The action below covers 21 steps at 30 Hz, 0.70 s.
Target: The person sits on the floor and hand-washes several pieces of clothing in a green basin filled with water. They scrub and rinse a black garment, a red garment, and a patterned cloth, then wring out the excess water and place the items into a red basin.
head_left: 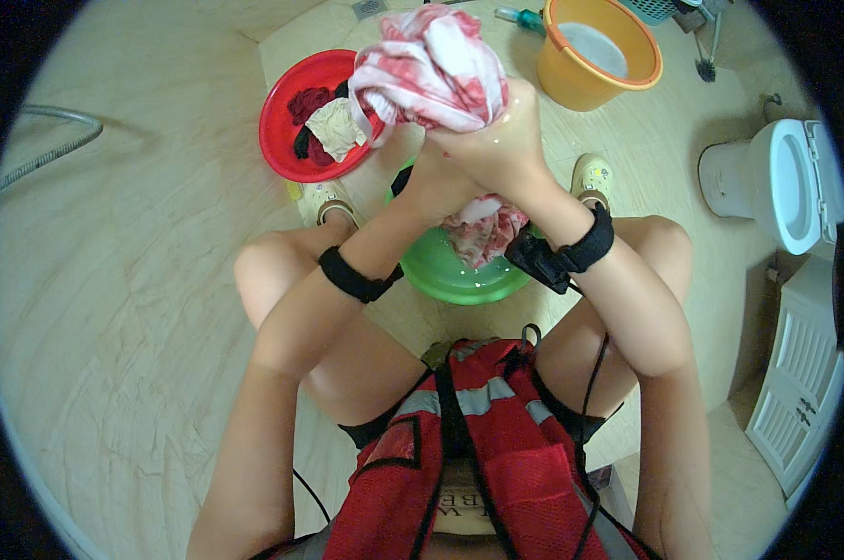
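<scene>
A wet, bunched garment point(431, 70) in white and pinkish red bulges up above my two closed hands. My right hand point(506, 135) wraps round it, with water drops on the skin. Just below and to the left, my left hand point(447, 179) is closed on the same garment, its fingers mostly hidden. More red-and-white cloth point(483, 233) shows under the hands, over the green basin point(464, 289); whether it is one piece with the bunch is hidden by my hands. Water lies in the basin, and a dark item shows at its left edge.
A red basin point(277, 154) with dark red, black and cream clothes stands at the far left. An orange bucket point(571, 84) holds cloudy water, beside a green-capped bottle point(522, 19). A toilet point(791, 187) and a white louvred cabinet point(795, 359) stand at the right.
</scene>
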{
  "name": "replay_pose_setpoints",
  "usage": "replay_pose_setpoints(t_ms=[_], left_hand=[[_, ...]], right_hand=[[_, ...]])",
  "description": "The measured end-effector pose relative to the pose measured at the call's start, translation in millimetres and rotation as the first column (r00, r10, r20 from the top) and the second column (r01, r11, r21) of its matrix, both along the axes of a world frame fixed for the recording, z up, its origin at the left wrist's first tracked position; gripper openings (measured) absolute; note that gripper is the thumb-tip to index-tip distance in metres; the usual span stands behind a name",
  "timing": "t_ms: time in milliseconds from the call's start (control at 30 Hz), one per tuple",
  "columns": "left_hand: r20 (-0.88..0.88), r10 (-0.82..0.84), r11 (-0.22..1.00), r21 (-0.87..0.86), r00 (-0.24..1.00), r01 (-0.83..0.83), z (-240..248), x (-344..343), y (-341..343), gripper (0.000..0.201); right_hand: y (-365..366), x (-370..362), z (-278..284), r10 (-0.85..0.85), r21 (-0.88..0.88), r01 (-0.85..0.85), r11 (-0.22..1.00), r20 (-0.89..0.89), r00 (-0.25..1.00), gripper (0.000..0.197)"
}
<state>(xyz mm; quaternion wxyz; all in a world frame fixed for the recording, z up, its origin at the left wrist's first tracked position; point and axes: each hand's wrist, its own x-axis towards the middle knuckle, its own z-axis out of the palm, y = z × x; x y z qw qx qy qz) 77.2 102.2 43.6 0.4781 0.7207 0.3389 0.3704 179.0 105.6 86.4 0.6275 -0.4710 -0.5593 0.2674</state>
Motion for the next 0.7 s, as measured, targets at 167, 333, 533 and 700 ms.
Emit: replay_pose_setpoints(t_ms=[167,333,533,700], left_hand=[[0.151,0.082,0.971,-0.235,0.985,-0.045,18,-7,7,0.04],[0.392,0.143,0.781,-0.609,0.909,0.14,48,-23,22,0.008],[0.458,0.155,0.846,-0.519,0.875,0.122,64,-26,24,0.008],[0.31,0.064,0.935,-0.351,0.948,0.052,55,-19,26,0.009]], right_hand=[[3,10,13,0.309,-0.151,-0.321,0.935,-0.095,0.946,0.047],[-5,14,0,0.506,-0.324,-0.755,0.57,-0.585,0.634,0.053],[-7,6,-20,0.643,-0.45,-0.772,0.448,-0.437,0.628,0.045],[-2,11,-3,0.607,-0.521,-0.794,0.314,-0.533,0.589,0.036]])
